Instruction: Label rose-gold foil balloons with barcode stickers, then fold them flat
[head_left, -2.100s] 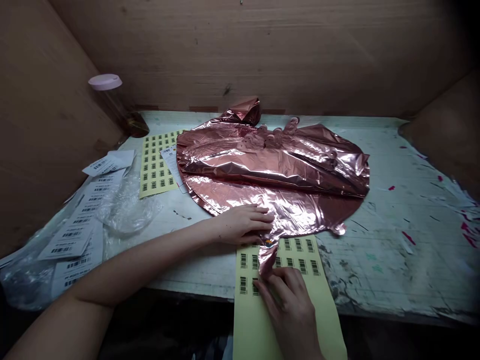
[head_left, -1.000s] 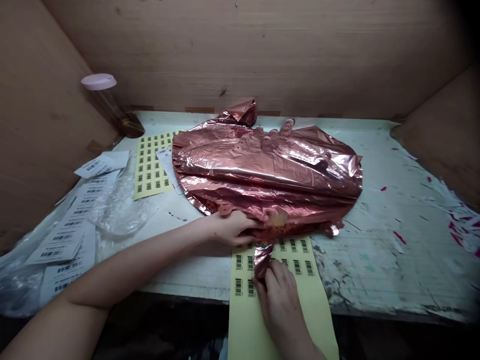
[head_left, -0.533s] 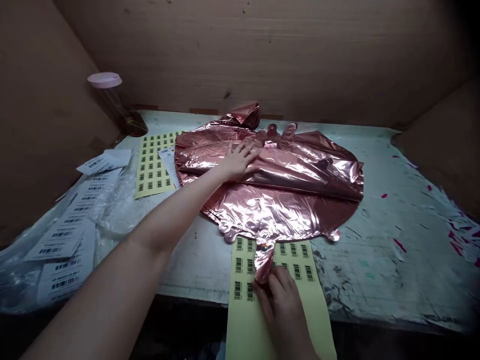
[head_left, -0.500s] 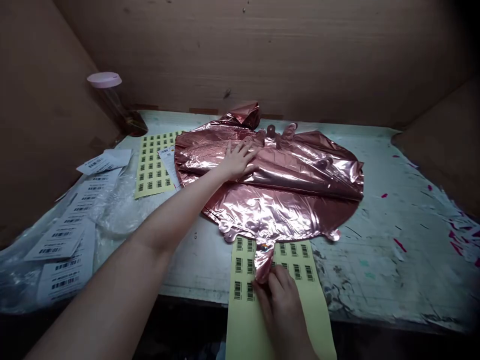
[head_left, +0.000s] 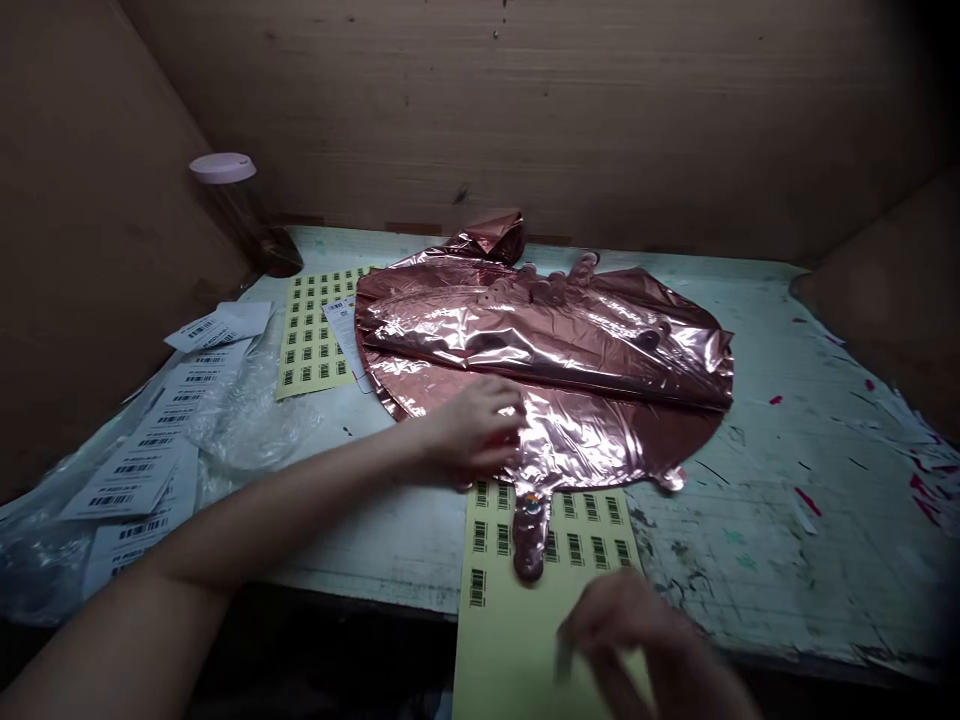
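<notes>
A rose-pink foil balloon (head_left: 615,430), flat and creased, lies on the worktable, its narrow tail (head_left: 531,545) pointing toward me. Over the balloon's near part is my left hand (head_left: 476,430), slightly blurred, fingers loosely bent and apart with nothing visible in them. Under the tail a yellow sheet of barcode stickers (head_left: 517,630) reaches past the table edge. My right hand (head_left: 645,635) hovers above this sheet at the lower right, blurred, its fingertips pinching a small strip that looks like a barcode sticker (head_left: 563,660).
Another yellow sticker sheet (head_left: 307,345) and a white card (head_left: 346,335) lie left of the balloon. Printed barcode labels (head_left: 184,400) and clear plastic bags (head_left: 251,420) cover the left side. A pink-lidded bottle (head_left: 244,215) stands in the back left corner. Paper scraps (head_left: 926,485) litter the right.
My left hand has drawn back from the balloon's middle toward its near edge. The right hand has left the tail, moving right and nearer me. One barcode sticker is gone from the sheet's lowest row.
</notes>
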